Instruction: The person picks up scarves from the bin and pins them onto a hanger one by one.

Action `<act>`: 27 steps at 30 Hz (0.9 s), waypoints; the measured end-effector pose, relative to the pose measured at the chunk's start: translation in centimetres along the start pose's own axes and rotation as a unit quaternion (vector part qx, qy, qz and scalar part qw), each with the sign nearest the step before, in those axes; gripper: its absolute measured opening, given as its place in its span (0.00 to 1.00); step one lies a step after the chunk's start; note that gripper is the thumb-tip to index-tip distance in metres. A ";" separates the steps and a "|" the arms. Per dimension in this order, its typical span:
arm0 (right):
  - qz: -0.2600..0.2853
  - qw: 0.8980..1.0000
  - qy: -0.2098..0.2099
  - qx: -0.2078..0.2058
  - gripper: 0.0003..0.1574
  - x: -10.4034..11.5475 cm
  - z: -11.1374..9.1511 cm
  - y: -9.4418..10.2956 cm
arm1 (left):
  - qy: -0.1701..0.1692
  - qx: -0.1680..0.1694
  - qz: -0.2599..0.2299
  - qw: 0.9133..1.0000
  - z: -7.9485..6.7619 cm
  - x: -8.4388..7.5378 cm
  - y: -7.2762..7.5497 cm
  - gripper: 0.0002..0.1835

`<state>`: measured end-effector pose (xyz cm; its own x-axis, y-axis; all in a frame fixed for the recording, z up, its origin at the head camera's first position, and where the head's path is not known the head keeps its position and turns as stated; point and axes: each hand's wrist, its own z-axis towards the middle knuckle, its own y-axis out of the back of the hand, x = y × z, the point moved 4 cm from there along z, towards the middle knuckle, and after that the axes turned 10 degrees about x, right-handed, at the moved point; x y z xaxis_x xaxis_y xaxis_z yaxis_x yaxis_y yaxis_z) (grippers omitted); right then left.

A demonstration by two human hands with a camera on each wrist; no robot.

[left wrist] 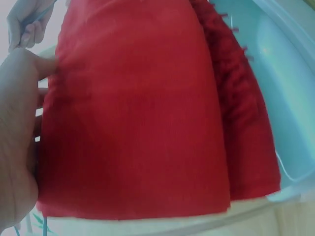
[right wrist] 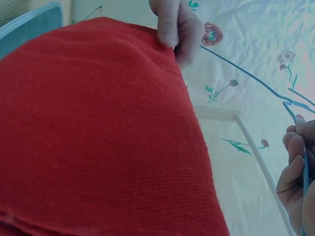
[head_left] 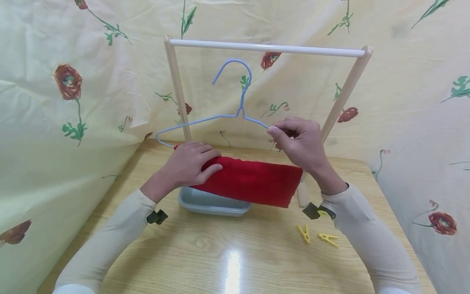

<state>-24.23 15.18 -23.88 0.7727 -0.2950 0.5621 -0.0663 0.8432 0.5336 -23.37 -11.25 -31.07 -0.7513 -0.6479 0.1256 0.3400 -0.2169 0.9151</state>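
Observation:
A blue wire hanger [head_left: 209, 119] is held up in front of the rack, its hook upward. My right hand [head_left: 302, 143] grips the hanger's right shoulder between thumb and curled fingers; the right wrist view shows this hand [right wrist: 298, 172] around the wire. A red cloth [head_left: 253, 181] hangs folded along the hanger's lower side. My left hand [head_left: 191, 163] holds the cloth at its upper left edge, thumb on the near face and fingers behind. In the left wrist view the cloth [left wrist: 133, 113] shows two layers hanging down. The hanger's lower bar is mostly hidden by the cloth.
A rack with a white rod [head_left: 268, 47] and wooden legs stands behind the hands. Below the cloth is a pale blue basin [head_left: 213, 210]. Two yellow clothespins, a left one [head_left: 304, 234] and a right one [head_left: 328, 239], lie on the wooden table [head_left: 191, 253]. Flowered sheets surround it.

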 end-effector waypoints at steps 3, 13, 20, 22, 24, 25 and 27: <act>0.000 1.000 0.001 0.001 0.03 -0.1 -0.1 0.0 | -0.010 -0.008 0.000 1.000 -0.4 0.2 0.1 0.15; 0.003 1.000 0.014 0.009 0.04 -0.3 0.0 0.0 | -0.040 -0.058 -0.037 0.997 -0.9 -0.5 1.2 0.19; 0.003 1.000 0.020 0.012 0.04 -0.5 0.1 -0.1 | -0.084 -0.143 -0.114 0.980 -1.4 -1.7 4.5 0.18; 0.002 1.000 0.018 0.014 0.04 -0.6 0.2 -0.2 | -0.094 -0.160 -0.125 0.975 -1.6 -1.7 5.4 0.18; 0.002 1.000 0.015 0.015 0.04 -0.6 0.2 -0.3 | -0.101 -0.175 -0.134 0.970 -1.8 -1.6 6.3 0.20; 0.002 1.000 0.013 0.016 0.03 -0.6 0.2 -0.3 | -0.102 -0.182 -0.134 0.969 -1.9 -1.4 6.8 0.21; 0.001 1.000 0.010 0.017 0.04 -0.7 0.2 -0.4 | -0.101 -0.198 -0.136 0.965 -2.0 -1.0 7.5 0.21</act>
<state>-24.84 14.97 -24.35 0.7848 -0.2834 0.5511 -0.0898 0.8278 0.5537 -18.89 -13.66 -25.07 -0.9248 -0.3802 0.0108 0.2743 -0.6469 0.7115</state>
